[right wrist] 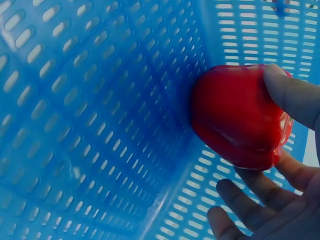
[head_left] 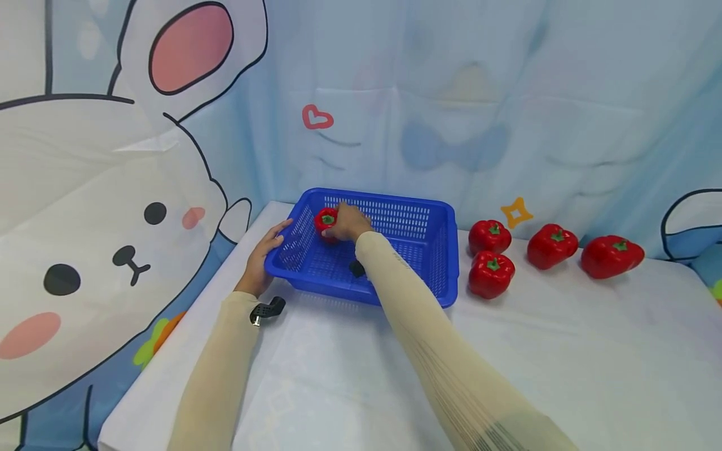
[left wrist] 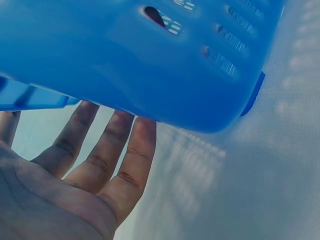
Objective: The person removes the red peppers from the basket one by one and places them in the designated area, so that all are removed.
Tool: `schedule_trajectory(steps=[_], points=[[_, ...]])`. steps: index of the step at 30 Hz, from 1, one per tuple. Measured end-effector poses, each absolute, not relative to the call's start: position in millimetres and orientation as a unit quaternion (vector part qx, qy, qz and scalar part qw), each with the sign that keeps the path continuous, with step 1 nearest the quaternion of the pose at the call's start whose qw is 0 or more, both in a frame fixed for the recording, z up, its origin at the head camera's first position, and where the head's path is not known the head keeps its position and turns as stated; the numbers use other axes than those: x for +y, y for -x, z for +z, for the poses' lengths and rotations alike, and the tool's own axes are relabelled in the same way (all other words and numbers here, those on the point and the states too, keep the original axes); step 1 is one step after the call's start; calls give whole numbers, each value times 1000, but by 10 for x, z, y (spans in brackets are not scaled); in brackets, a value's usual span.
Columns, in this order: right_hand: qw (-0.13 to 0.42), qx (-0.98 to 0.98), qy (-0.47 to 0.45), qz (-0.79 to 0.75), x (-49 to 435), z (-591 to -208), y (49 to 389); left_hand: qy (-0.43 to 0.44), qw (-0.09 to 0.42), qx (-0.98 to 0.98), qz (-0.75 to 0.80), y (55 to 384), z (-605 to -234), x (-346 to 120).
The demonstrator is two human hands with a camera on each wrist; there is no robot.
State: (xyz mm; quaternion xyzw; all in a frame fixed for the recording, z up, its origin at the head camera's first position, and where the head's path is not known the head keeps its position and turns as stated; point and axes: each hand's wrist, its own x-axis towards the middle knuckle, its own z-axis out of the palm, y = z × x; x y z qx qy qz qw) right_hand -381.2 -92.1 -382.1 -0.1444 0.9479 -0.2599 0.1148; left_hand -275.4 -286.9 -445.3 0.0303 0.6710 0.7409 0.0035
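In the head view, my right hand [head_left: 351, 223] reaches inside a blue plastic basket [head_left: 333, 283] and grips a red bell pepper [head_left: 326, 218] near its left end. The right wrist view has this bell pepper [right wrist: 232, 117] against the slotted basket wall, my thumb on one side and fingers curled beneath. My left hand [head_left: 257, 262] rests along the basket's left rim. From the left wrist, the fingers [left wrist: 140, 145] appear fairly straight, tips touching the outside of the basket [left wrist: 100, 65].
Right of the basket, two red bell peppers stand close together, a rear one [head_left: 489, 237] and a front one [head_left: 491, 275]. Farther right lie another bell pepper [head_left: 553, 247] and a longer red pepper [head_left: 612, 257]. A white cloth [head_left: 327, 376] covers the table; a printed curtain [head_left: 383, 125] hangs behind.
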Motion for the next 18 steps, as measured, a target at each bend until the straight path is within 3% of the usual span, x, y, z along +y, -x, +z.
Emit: schedule_trajectory(steps=[18], points=[[116, 930, 231, -263, -660, -3599, 3752, -38, 8, 669, 742, 2759, -4442, -2907]])
